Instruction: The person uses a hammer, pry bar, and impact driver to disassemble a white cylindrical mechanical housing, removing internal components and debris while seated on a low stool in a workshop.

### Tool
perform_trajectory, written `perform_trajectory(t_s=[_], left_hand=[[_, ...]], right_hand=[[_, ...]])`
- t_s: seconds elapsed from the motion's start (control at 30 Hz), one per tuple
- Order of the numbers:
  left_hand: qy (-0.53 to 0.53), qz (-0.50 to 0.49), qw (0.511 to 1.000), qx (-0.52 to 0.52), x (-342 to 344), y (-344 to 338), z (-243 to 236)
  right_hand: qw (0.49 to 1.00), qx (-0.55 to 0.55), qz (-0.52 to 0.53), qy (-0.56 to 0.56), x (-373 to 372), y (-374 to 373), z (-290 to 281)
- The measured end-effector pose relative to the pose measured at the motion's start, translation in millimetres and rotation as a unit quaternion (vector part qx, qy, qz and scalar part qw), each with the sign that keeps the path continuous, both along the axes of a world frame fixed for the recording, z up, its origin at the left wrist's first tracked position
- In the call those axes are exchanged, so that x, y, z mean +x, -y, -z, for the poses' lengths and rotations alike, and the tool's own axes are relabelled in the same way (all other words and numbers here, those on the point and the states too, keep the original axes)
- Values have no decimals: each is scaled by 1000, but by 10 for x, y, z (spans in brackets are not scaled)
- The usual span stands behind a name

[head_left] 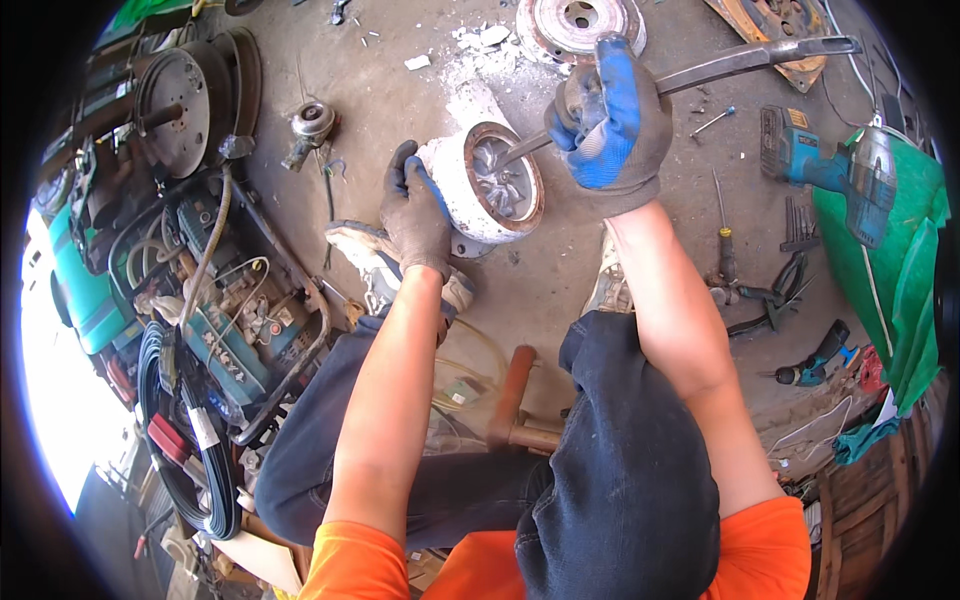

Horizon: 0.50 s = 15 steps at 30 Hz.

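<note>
A white-coated round metal housing (455, 190) with a rusty rim stands on the floor between my feet, its mouth turned toward the right. Curved grey vanes (492, 190) show inside it. My left hand (415, 210), in a dark work glove, grips the housing on its left side. A long metal pry bar (745, 65) is in the fist of my right hand (612, 125), gloved in grey and blue. The bar slants across from the upper right, and its lower tip reaches into the housing's mouth against the vanes. The glove hides the bar's middle.
White flakes (490, 40) litter the floor by a white round plate (570, 25). Rightward lie an impact wrench (860, 180), a screwdriver (726, 250), pliers (775, 295) and a drill (815, 355). An engine (235, 330) and coiled hose (170, 430) crowd the left.
</note>
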<state>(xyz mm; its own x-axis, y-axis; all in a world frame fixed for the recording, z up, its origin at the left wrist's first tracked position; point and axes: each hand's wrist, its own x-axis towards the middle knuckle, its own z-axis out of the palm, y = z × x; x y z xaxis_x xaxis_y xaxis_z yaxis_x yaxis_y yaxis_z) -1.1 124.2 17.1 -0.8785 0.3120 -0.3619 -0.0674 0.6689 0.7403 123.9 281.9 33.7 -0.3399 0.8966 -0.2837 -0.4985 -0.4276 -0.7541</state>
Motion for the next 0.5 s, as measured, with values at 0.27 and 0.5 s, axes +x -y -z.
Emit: perform_trajectory(t_s=[0.27, 0.5], left_hand=[[-19, 11, 1000, -1, -61, 57, 83], [-6, -17, 1000, -20, -48, 67, 57]], right_hand=[[995, 93, 6, -41, 61, -92, -44], [985, 94, 35, -143, 132, -249, -239]])
